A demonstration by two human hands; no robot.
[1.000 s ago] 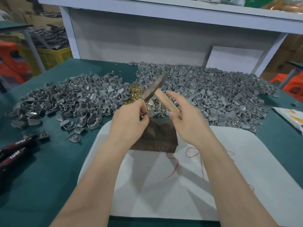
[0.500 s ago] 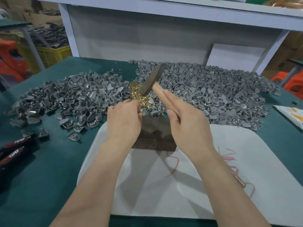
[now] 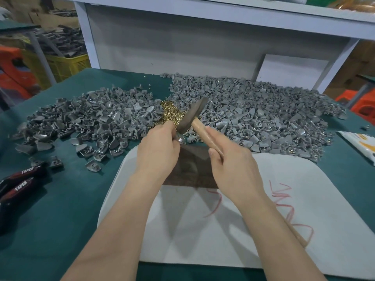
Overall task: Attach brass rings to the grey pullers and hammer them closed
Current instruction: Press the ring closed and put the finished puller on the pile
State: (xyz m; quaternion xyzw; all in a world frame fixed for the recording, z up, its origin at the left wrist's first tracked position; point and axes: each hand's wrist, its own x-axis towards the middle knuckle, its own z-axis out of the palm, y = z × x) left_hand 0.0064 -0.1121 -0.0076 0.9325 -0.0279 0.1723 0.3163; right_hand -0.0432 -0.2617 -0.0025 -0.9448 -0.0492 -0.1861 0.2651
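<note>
My left hand [image 3: 157, 148] pinches a small grey puller [image 3: 181, 140] at the far edge of a dark brown block [image 3: 190, 169]. My right hand [image 3: 230, 163] grips the wooden handle of a hammer [image 3: 191, 116], whose dark head hangs just above the puller. A small heap of brass rings [image 3: 170, 112] lies behind my left hand. Large piles of grey pullers spread to the left [image 3: 85, 120] and to the right [image 3: 253, 110]. Whether a ring sits on the held puller is hidden by my fingers.
The block stands on a white mat [image 3: 233, 230] marked with red scribbles, on a green table [image 3: 50, 209]. Black tool handles labelled TAPER [image 3: 18, 183] lie at the left edge. A white packet [image 3: 359, 142] lies at the right. A white shelf frame [image 3: 182, 43] backs the table.
The hammer head rose half a second ago and has come back down close to the puller. My left hand stays at the block's far edge.
</note>
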